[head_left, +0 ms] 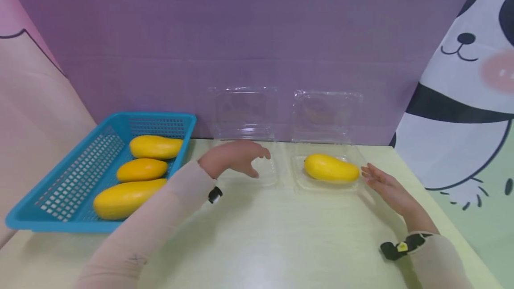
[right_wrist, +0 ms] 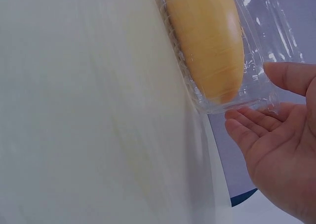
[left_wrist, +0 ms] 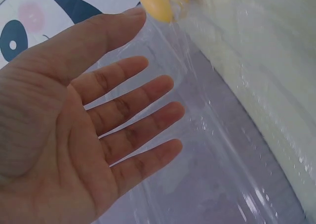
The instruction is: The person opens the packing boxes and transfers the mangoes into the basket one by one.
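Observation:
A yellow oblong fruit, papaya-like in shape, lies in the base of the right clear plastic clamshell box. That box's lid stands raised at the back. My right hand is at the box's right end, fingers extended, fingertips right at the rim in the right wrist view. Over the left clear clamshell box hovers my left hand, empty, fingers spread and thumb apart. The hand partly hides that box's base; its lid is up too. Nothing shows inside this left box.
A blue plastic basket stands at the left of the pale table, holding three similar yellow fruits. My left forearm passes over its right front side. Behind the boxes rises a purple backdrop; a panda-print cloth hangs at the right.

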Demonstrator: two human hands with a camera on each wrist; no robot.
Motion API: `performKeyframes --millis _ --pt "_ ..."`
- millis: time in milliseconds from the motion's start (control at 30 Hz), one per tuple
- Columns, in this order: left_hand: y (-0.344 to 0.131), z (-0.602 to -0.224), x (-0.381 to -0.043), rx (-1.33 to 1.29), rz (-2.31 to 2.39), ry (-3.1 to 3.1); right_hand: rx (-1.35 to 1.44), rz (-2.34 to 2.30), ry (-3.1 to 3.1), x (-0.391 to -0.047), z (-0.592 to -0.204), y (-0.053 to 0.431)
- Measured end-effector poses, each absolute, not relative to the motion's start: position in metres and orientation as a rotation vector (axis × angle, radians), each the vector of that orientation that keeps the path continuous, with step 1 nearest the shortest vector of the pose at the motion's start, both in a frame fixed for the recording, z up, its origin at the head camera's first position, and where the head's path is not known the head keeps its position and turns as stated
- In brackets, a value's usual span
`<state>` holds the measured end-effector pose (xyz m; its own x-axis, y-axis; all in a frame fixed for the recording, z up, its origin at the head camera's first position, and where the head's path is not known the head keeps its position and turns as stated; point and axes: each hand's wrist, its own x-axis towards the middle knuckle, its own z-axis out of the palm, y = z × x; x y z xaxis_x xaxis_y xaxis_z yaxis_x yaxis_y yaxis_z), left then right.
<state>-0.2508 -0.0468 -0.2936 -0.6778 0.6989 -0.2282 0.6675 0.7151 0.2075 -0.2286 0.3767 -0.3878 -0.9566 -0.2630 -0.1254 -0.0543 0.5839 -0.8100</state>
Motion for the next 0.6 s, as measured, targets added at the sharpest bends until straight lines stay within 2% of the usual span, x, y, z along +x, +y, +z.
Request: performKeyframes --millis 333,600 --pt "-0.017 -0.303 -0.254 1.037 0.192 2.638 -0.251 -1.315 2.570 -0.230 -0.388 0.377" --pt "0.014 -0.306 -0.252 1.104 0.165 2.661 -0.263 -1.335 2.561 -0.230 -0.390 0.379"
